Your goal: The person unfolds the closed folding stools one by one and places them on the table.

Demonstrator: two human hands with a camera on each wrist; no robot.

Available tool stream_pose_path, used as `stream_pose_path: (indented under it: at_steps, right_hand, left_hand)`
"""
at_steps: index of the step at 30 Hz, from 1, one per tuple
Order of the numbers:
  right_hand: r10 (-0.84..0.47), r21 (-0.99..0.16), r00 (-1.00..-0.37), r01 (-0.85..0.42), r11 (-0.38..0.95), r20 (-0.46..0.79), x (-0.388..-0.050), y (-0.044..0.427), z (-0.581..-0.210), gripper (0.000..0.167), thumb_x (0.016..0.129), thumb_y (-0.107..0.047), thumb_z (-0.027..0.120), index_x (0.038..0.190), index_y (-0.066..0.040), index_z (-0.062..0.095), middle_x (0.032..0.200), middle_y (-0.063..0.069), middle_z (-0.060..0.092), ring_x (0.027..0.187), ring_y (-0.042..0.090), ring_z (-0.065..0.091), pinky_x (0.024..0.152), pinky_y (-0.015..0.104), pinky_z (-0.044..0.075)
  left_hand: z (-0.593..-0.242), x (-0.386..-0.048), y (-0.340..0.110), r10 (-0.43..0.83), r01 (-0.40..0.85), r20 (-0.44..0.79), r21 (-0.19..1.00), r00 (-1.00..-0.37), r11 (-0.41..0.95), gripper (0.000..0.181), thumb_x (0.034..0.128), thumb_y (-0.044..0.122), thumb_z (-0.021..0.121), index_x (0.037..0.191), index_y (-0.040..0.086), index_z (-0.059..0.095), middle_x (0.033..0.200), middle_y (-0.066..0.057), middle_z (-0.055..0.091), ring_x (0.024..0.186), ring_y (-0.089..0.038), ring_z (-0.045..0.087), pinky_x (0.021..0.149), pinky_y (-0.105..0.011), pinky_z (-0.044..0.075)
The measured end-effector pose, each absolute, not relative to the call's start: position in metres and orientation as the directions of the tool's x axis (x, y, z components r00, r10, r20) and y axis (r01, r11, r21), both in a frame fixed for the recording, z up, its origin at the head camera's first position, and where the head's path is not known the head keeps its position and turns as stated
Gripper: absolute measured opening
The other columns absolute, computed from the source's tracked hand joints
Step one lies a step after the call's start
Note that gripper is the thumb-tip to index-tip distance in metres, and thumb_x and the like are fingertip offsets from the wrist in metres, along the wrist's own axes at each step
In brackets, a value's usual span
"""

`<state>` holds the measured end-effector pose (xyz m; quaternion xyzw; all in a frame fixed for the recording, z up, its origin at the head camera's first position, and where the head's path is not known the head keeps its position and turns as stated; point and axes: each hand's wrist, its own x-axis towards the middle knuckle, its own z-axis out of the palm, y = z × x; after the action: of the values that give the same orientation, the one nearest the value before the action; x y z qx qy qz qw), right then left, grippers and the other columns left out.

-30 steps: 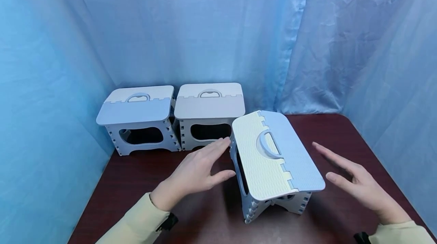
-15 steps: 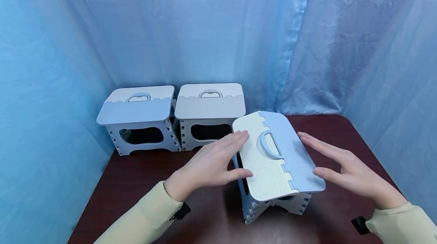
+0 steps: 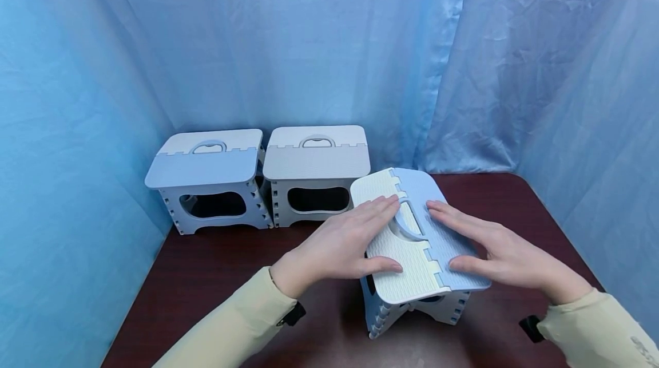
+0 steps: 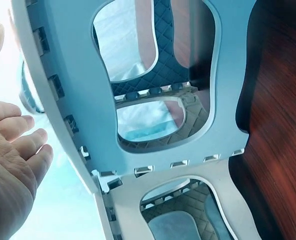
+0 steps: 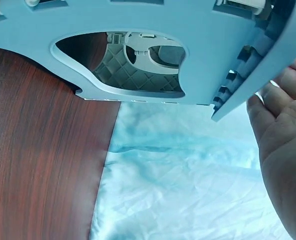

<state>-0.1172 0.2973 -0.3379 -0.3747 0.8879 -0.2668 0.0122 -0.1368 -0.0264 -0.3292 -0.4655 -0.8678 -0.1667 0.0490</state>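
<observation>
A folding step stool (image 3: pixel 412 282) stands unfolded on the table, turned at an angle, its top half cream and half light blue. My left hand (image 3: pixel 345 242) is over the cream half, fingers straight and thumb spread. Over the blue half is my right hand (image 3: pixel 499 253), held the same way. The fingertips lie on either side of the stool's carry handle (image 3: pixel 418 236). In the left wrist view the left hand (image 4: pixel 12 160) appears apart from the top. The right wrist view shows the right hand (image 5: pixel 288 130) by the top's edge; contact cannot be told.
Two more unfolded stools stand side by side at the back left, one blue and white (image 3: pixel 206 167), one pale grey (image 3: pixel 316 165). The angled stool's far left corner is close to the grey one. Blue curtains (image 3: pixel 309 42) enclose the dark red table (image 3: pixel 216 276).
Both hands have moved inward from beside the angled stool to over its top, the left going right and the right going left. The three stools have not moved.
</observation>
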Motion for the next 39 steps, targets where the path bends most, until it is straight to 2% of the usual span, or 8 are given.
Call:
stream_pose_path:
  at_steps: [8, 23, 35, 39]
  right_hand:
    - [-0.678, -0.445, -0.721, -0.659, 0.607, 0.143, -0.1182, 0.2928, -0.3368, 0.083, 0.091, -0.031, 0.079, 0.161, -0.020, 0.035, 0.167, -0.001, 0.030, 0.152, 0.001, 0.022, 0.108, 0.002, 0.021]
    - [-0.713, -0.381, -0.673, -0.723, 0.576, 0.200, -0.1193, 0.2885, -0.3372, 0.081, 0.090, -0.034, 0.079, 0.158, -0.016, 0.040, 0.165, 0.004, 0.035, 0.153, 0.009, 0.026, 0.109, 0.003, 0.020]
    - [-0.703, -0.367, -0.690, -0.706, 0.605, 0.169, -0.1186, 0.2895, -0.3371, 0.079, 0.091, -0.039, 0.077, 0.158, -0.019, 0.041, 0.165, 0.001, 0.035, 0.152, 0.006, 0.026, 0.107, 0.002, 0.020]
    - [-0.692, -0.355, -0.708, -0.688, 0.633, 0.141, -0.1184, 0.2883, -0.3362, 0.078, 0.092, -0.045, 0.075, 0.158, -0.023, 0.040, 0.165, -0.002, 0.035, 0.152, 0.004, 0.026, 0.106, 0.001, 0.020]
  left_hand:
    - [-0.3342, -0.1377, -0.0209, 0.799, 0.823, 0.206, 0.223, -0.564, 0.523, 0.100, 0.0903, 0.070, 0.061, 0.160, 0.007, 0.030, 0.168, -0.007, 0.027, 0.154, -0.016, 0.027, 0.123, -0.028, 0.022]
    - [-0.3369, -0.1377, -0.0208, 0.805, 0.821, 0.172, 0.196, -0.567, 0.536, 0.093, 0.0909, 0.068, 0.063, 0.157, 0.006, 0.039, 0.165, -0.009, 0.034, 0.152, -0.022, 0.032, 0.124, -0.033, 0.024]
    - [-0.3344, -0.1369, -0.0187, 0.812, 0.818, 0.117, 0.160, -0.572, 0.553, 0.092, 0.0929, 0.071, 0.056, 0.157, 0.007, 0.039, 0.166, -0.007, 0.032, 0.154, -0.021, 0.028, 0.125, -0.033, 0.021]
    - [-0.3326, -0.1360, -0.0176, 0.810, 0.811, 0.078, 0.138, -0.581, 0.569, 0.092, 0.0937, 0.072, 0.053, 0.158, 0.007, 0.038, 0.167, -0.007, 0.030, 0.155, -0.021, 0.025, 0.125, -0.032, 0.019]
